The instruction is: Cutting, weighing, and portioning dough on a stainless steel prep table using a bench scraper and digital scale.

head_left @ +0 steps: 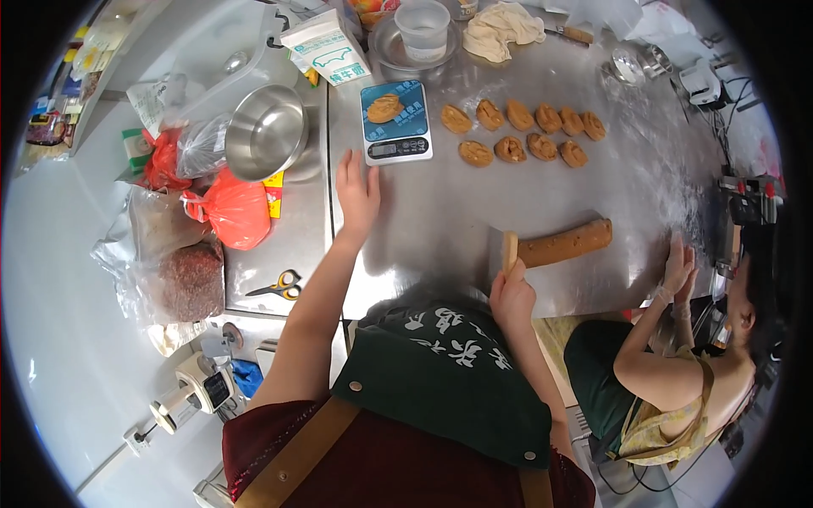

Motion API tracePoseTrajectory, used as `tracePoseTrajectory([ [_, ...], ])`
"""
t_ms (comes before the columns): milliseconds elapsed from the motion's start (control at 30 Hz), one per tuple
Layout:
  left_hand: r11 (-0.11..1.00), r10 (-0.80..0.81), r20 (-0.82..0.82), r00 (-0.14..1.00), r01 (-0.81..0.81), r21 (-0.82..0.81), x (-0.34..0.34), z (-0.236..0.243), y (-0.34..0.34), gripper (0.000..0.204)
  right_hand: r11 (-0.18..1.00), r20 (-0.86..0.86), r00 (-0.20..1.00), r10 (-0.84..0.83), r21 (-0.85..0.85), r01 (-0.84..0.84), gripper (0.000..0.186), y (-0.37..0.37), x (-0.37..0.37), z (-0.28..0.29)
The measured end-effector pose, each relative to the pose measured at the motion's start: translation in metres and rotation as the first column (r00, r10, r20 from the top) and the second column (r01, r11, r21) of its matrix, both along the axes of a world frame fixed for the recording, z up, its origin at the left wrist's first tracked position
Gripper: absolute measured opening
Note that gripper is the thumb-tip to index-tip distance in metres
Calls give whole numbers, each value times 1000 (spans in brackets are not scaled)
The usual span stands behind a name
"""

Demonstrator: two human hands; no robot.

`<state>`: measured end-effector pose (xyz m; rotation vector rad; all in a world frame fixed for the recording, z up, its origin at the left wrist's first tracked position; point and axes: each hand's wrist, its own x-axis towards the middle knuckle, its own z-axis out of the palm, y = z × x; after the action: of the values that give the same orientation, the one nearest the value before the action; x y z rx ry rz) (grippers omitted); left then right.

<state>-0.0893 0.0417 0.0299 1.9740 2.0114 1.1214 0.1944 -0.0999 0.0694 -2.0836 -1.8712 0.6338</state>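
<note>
My left hand rests just below a digital scale, fingers extended and holding nothing. A piece of brown dough lies on the scale's blue top. My right hand grips the wooden handle of a dough scraper, whose blade stands at the left end of a long brown dough log. Several flattened, cut dough pieces lie in two rows to the right of the scale.
A steel bowl, red bags and scissors lie left. A carton, a basin and cloth are at the back. A co-worker is at the right, hands together above the steel table.
</note>
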Motion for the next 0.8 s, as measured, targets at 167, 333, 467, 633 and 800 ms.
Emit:
tracePoseTrajectory([
  [167, 985, 89, -5, 996, -89, -149, 2, -5, -80, 31, 1000, 8, 1000, 4, 4, -4, 41, -1, 0, -1],
  [333, 979, 118, 21, 993, -113, -171, 3, -19, -115, 26, 1000, 9, 1000, -4, -10, 4, 40, 0, 0, -1],
  [467, 986, 86, 12, 996, -84, -147, 5, -16, -112, 23, 1000, 3, 1000, -5, -8, 5, 39, 0, 0, 0],
  [633, 994, 47, -11, 999, -48, -100, 9, -5, -73, 23, 999, 0, 1000, -16, -30, 16, 39, 1, 1, 1],
  [800, 996, -15, -42, 999, 18, 83, 9, 14, 15, 24, 1000, -11, 1000, -17, -8, 17, 39, 1, 3, -1],
])
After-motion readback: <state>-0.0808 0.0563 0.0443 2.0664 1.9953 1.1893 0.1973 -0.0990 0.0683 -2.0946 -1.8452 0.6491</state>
